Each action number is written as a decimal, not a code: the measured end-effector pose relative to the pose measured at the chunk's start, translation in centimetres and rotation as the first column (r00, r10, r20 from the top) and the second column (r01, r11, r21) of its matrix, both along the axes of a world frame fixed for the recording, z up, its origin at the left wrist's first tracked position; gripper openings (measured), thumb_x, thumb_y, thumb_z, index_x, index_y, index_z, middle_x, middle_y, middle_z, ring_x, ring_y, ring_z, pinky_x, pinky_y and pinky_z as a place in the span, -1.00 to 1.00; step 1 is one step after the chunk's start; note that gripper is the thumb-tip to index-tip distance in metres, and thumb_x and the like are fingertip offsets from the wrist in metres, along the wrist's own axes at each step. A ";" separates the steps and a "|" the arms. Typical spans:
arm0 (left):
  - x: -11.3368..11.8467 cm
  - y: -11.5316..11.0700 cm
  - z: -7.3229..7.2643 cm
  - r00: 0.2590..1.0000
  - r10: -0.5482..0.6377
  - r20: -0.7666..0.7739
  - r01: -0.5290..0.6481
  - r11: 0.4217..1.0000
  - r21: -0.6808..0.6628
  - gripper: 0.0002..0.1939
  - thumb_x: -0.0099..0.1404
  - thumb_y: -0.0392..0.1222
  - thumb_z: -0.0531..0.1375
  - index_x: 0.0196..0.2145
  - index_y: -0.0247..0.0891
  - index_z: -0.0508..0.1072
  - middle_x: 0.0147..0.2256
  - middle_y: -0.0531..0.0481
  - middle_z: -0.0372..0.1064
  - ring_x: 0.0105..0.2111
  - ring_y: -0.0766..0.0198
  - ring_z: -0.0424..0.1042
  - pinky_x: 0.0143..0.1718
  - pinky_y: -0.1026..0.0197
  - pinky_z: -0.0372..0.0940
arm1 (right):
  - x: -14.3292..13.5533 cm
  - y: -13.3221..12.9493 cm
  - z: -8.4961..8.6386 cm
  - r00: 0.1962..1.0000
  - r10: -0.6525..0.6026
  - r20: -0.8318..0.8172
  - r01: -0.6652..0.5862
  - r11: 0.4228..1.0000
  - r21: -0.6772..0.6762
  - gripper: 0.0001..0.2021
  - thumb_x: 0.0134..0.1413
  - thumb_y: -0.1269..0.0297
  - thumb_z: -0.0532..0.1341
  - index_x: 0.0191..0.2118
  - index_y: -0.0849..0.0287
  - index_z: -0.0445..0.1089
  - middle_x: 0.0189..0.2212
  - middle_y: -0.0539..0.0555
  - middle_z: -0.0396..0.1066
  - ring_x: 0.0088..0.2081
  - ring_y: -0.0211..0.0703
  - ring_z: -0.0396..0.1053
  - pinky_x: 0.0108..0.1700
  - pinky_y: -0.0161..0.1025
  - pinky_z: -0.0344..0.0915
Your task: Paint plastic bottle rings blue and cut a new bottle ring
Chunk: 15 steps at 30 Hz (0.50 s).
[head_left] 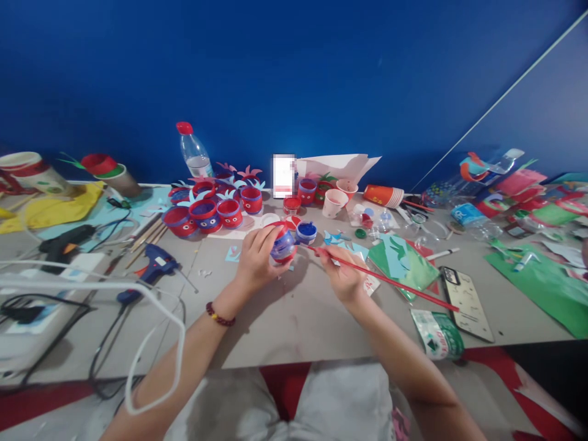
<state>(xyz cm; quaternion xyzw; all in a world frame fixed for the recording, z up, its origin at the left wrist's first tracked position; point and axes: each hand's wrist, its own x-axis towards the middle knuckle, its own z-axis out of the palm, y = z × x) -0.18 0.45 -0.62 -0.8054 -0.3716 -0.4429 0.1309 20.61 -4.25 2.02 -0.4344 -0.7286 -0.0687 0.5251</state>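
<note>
Head view, left hand: The left hand [260,254] was curled around a red-and-purple cup [283,246], its fingers wrapped over the left side.
Cup: It was held directly against the left palm, to the left of the right hand; whether its base touched the tabletop [294,334] could not be told.
Right hand: A red brush [395,280] was pinched near its tip by the right hand [340,272]; contact between tip and cup could not be confirmed.
Blue paint pot: The open blue paint pot [306,233] was placed just behind the cup, so it might be tipped by a careless knock.
Paint: Smudging seemed possible if wet colour were pressed by the left fingers.
Brush handle: The phone [467,303] could be brushed by the long handle's rear end if the wrist were swung.
</note>
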 end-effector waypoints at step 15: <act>0.4 -0.4 0.2 0.999 -0.047 0.020 0.050 0.986 -0.158 -0.25 0.05 -0.02 0.34 0.15 -0.28 0.25 0.02 -0.25 0.37 0.00 -0.08 0.37 0.06 -0.10 0.25 | -1.0 -0.3 -0.6 0.975 0.200 -0.093 -0.211 0.968 -0.139 -0.77 0.29 0.21 0.10 -0.29 0.09 0.48 -0.42 0.03 0.56 -0.38 -0.17 0.52 -0.33 -0.26 0.45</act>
